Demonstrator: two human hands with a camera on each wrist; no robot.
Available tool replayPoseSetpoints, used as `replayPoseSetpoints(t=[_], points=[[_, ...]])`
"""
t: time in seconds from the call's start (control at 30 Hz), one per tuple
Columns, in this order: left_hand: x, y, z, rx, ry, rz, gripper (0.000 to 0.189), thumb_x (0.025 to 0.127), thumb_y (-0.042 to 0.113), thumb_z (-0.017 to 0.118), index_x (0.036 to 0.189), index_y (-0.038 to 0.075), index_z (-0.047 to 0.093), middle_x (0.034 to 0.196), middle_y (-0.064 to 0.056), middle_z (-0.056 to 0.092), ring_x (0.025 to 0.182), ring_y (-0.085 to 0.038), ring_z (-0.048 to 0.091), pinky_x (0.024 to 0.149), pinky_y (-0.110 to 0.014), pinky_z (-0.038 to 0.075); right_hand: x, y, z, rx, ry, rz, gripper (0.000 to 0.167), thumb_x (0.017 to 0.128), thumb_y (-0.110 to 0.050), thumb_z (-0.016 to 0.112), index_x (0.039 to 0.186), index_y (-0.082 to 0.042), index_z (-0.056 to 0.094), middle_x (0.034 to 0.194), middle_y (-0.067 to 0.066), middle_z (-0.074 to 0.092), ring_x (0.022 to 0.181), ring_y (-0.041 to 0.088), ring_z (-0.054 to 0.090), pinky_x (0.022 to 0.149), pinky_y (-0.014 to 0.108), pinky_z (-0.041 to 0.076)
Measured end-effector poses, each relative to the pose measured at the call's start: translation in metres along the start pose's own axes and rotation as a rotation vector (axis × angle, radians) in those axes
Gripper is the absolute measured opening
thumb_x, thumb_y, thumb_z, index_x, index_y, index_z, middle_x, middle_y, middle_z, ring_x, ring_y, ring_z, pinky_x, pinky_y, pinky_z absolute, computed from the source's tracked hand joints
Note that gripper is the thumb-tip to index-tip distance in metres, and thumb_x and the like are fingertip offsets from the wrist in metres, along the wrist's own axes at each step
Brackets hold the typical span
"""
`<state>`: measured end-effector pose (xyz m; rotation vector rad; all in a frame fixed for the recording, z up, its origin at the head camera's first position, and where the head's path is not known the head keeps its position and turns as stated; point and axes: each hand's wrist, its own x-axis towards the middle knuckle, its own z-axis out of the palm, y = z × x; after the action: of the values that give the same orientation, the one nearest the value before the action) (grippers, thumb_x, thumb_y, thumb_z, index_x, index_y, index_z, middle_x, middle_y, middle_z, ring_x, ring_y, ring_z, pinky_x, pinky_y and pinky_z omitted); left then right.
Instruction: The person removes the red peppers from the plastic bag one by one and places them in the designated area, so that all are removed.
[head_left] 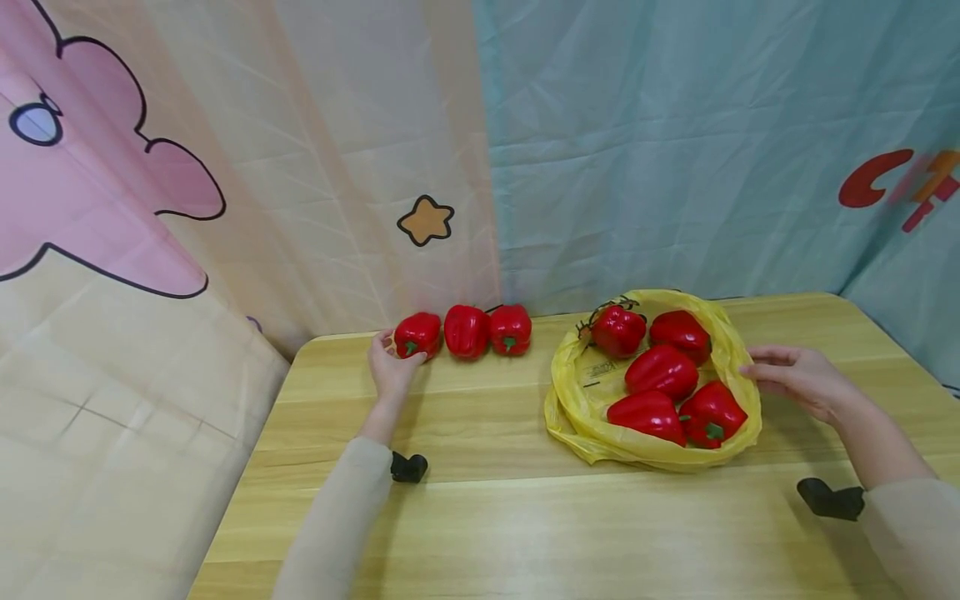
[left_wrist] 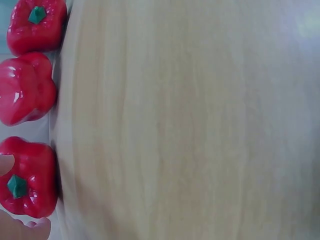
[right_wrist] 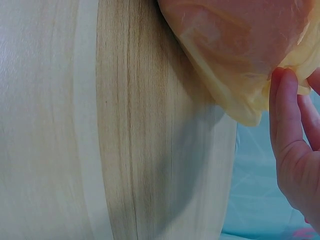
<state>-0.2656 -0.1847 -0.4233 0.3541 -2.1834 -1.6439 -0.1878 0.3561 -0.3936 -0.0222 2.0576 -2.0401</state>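
Note:
At the table's back left, my left hand [head_left: 392,373] holds a red bell pepper [head_left: 417,333], thumb across its front and fingers round its left side. In the left wrist view that pepper [left_wrist: 35,175] shows its green stem between thumb and fingers. Two more red bell peppers [head_left: 467,332] stand in a row just right of it. My right hand [head_left: 802,379] pinches the right rim of a yellow plastic bag [head_left: 562,400], which is spread wide with several red bell peppers [head_left: 662,372] inside. In the right wrist view the fingertips [right_wrist: 287,80] meet the bag's thin edge.
The wooden table [head_left: 495,533] reaches back to a printed curtain [head_left: 600,167], close behind the row of peppers. Black straps [head_left: 408,467] stick out at both wrists, over the table.

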Motion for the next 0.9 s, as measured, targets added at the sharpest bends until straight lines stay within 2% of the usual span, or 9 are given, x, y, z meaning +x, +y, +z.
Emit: replayPoseSetpoints(t=[0.23,0.43,0.57,0.7,0.9], points=[[-0.006,0.015,-0.011,-0.028,-0.021,0.0,0.065,0.074,-0.003,0.072,0.13,-0.003,0.039,0.13,-0.022,0.04,0.117,-0.038,0.038,0.095,-0.045,0.039,0.0,0.001,0.0,0.015,0.0,0.0,0.032,0.092,0.003,0.053,0.088,-0.024,0.071,0.09,-0.009,0.067,0.078,0.008,0.065,0.068,0.022,0.054],[-0.017,0.03,-0.013,-0.03,-0.061,0.017,0.065,0.075,0.001,0.073,0.131,0.001,0.04,0.132,-0.018,0.04,0.121,-0.036,0.039,0.096,-0.045,0.042,0.0,0.001,-0.001,0.018,0.0,0.002,0.031,0.091,0.002,0.054,0.088,-0.024,0.071,0.089,-0.009,0.067,0.078,0.008,0.065,0.068,0.022,0.054],[-0.028,0.042,-0.009,-0.042,-0.12,0.026,0.065,0.077,0.005,0.073,0.132,0.004,0.038,0.133,-0.015,0.039,0.122,-0.033,0.038,0.096,-0.045,0.042,0.0,0.001,-0.001,0.022,0.004,0.007,0.032,0.091,0.003,0.053,0.088,-0.023,0.071,0.089,-0.009,0.067,0.078,0.008,0.065,0.067,0.022,0.054],[-0.036,0.052,-0.001,-0.077,-0.181,0.047,0.065,0.077,0.006,0.074,0.131,0.004,0.039,0.133,-0.016,0.039,0.123,-0.034,0.038,0.098,-0.047,0.039,0.0,0.001,-0.001,-0.002,0.007,0.013,0.031,0.092,0.002,0.054,0.088,-0.024,0.071,0.089,-0.01,0.067,0.078,0.008,0.065,0.067,0.022,0.054],[-0.054,0.06,0.015,-0.093,-0.268,0.132,0.052,0.078,0.01,0.074,0.124,0.005,0.05,0.128,-0.012,0.044,0.119,-0.036,0.04,0.096,-0.047,0.042,-0.002,0.001,-0.001,-0.045,0.014,0.015,0.029,0.092,-0.002,0.056,0.088,-0.027,0.07,0.09,-0.012,0.066,0.079,0.007,0.065,0.069,0.021,0.053]])
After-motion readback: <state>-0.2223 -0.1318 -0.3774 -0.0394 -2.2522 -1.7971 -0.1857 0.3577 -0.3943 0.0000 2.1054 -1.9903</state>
